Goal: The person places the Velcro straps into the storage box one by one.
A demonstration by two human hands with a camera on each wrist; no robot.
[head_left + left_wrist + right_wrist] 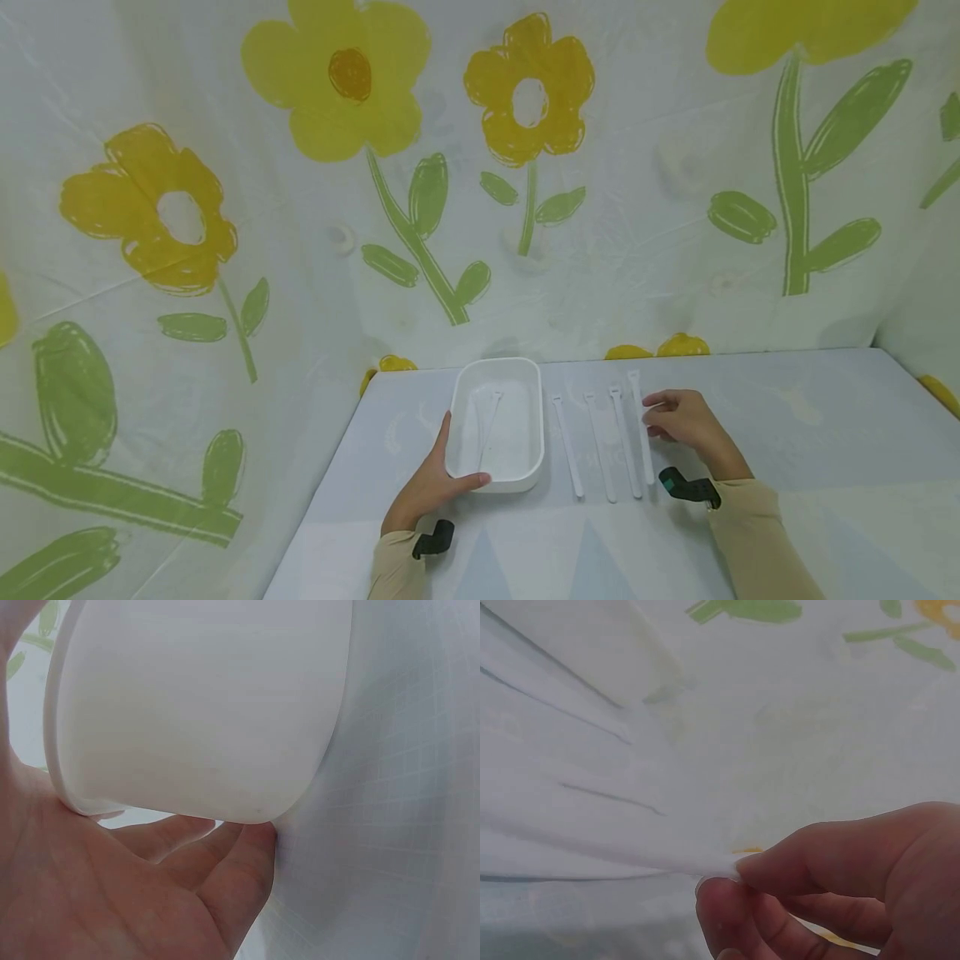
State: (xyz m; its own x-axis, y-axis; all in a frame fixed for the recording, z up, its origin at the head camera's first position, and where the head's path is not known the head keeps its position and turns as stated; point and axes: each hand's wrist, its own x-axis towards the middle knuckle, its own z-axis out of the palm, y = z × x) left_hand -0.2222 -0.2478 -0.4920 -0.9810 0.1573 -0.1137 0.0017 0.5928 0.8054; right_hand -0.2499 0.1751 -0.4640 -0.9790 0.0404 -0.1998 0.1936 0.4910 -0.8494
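Head view: hands (430, 487) (682, 419) apart, strips (567, 447) between.

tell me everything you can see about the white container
The white container is a rounded rectangle, open at the top, with smooth walls and a raised lip; it looks like plastic. It sits upright on the table, left of the row of long strips. At least one thin strip lies inside. The left hand holds it at its near left corner.

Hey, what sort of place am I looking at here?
Possibly a makeshift recording booth: flower-printed sheeting hangs behind and beside a pale table, and the person wears small black devices at both wrists.
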